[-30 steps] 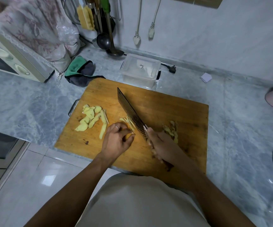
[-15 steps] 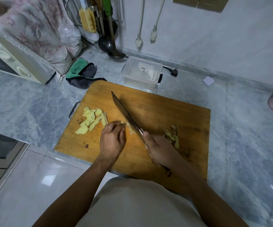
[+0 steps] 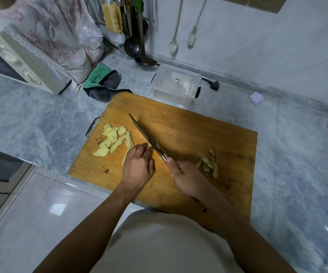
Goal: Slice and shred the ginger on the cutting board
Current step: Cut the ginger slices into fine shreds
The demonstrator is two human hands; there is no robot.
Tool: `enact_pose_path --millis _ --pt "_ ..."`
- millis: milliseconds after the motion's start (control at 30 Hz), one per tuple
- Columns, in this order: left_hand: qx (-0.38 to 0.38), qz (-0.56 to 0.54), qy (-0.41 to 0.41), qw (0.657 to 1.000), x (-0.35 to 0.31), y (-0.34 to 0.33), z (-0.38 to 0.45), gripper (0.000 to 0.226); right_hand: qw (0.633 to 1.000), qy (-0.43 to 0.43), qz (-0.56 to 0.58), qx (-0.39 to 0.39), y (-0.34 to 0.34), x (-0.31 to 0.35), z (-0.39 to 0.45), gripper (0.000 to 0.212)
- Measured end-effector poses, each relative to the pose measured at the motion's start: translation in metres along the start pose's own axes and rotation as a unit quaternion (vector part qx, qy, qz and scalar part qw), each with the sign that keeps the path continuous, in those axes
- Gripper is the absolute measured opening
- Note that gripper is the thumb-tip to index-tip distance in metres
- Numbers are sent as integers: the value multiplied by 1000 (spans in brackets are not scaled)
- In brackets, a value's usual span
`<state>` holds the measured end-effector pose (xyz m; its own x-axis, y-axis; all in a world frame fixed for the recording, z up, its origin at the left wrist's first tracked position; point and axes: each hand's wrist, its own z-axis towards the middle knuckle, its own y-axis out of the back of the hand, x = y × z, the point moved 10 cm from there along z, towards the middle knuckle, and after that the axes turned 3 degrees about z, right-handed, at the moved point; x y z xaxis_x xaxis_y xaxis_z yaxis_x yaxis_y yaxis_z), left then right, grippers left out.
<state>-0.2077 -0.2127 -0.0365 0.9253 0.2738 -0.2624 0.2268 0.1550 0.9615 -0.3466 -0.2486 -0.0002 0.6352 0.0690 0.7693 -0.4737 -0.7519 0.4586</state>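
Now lowered to the cutting board (image 3: pixel 208 134), the knife (image 3: pixel 145 134) has dropped from its raised angle of a second ago. The right hand (image 3: pixel 186 179) keeps its grip curled round the handle; the left hand (image 3: pixel 138 168) has curled its fingers over the ginger beside the blade. Sliced ginger (image 3: pixel 113 141) lies left, peelings (image 3: pixel 208 163) right, on the marble worktop (image 3: pixel 31 119). Shredding looks under way.

The left hand (image 3: pixel 138 167) hides the ginger it presses; the right hand (image 3: pixel 186 177) covers the knife handle.
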Motion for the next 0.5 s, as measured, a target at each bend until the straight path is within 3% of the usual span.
enact_pose_path --millis 233,500 --pt "13 18 14 1000 4 -1 4 34 1000 12 1 -2 0 1 0 59" --pt "28 37 11 999 4 -4 5 45 1000 10 -5 8 0 2 1 55"
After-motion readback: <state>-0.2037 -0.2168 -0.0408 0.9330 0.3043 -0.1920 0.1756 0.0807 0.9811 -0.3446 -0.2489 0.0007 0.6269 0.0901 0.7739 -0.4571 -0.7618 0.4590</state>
